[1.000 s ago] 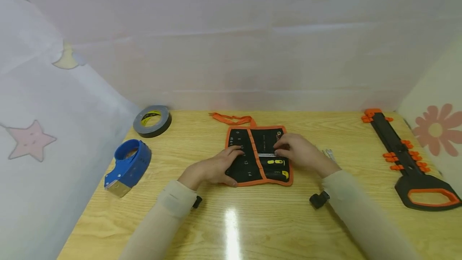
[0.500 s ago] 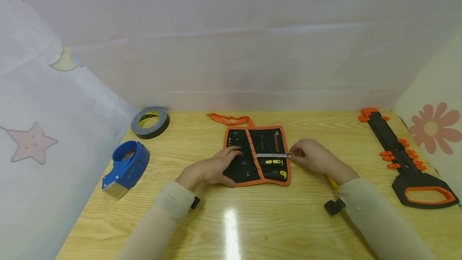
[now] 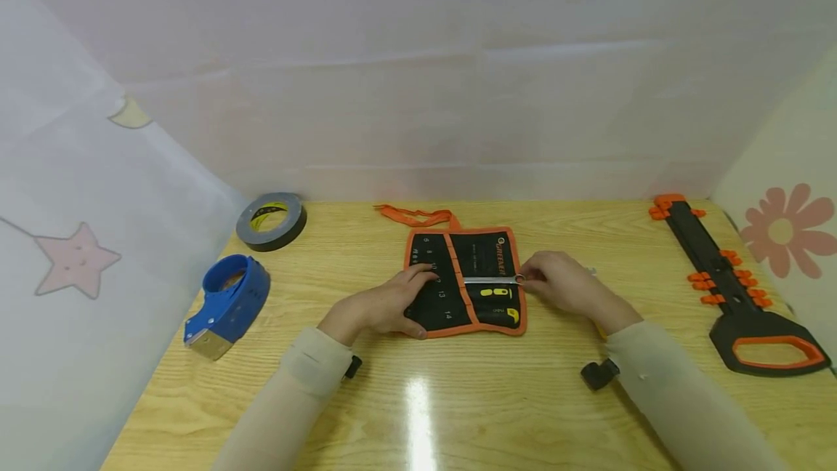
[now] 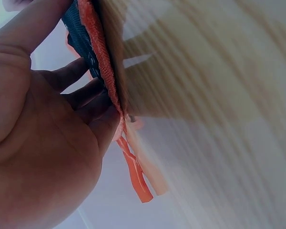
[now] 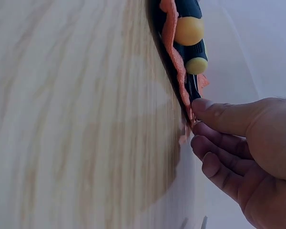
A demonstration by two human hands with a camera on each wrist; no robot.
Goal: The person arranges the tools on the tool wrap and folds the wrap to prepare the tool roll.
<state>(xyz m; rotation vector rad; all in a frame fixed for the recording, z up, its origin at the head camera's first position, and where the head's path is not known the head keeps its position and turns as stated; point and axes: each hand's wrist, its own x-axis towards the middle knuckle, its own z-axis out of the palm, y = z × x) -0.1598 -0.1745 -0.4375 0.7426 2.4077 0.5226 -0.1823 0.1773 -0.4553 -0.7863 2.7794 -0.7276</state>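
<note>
A black tool pouch (image 3: 451, 311) with orange edging lies flat mid-table in the head view, printed with size numbers. My left hand (image 3: 389, 302) rests on its left part, fingers on the cloth and thumb by the lower edge. A silver wrench (image 3: 487, 280) sticks out of the middle pocket towards the right. My right hand (image 3: 565, 286) pinches its ring end between thumb and index finger at the pouch's right edge. Just nearer than the wrench are two black tools with yellow parts, whose yellow round ends (image 5: 188, 31) show in the right wrist view.
At left are a grey tape roll (image 3: 271, 222) and a blue tape dispenser (image 3: 229, 304). A black-and-orange tool (image 3: 726, 275) with a loop handle lies at right. An orange tie (image 3: 418, 216) trails behind the pouch. Something yellow (image 3: 600, 329) is mostly hidden by my right wrist.
My right hand first moved right off the pouch, uncovering the wrench's ring end, then came slightly back left, and the wrench sits a little further in. The left hand stayed on the pouch.
</note>
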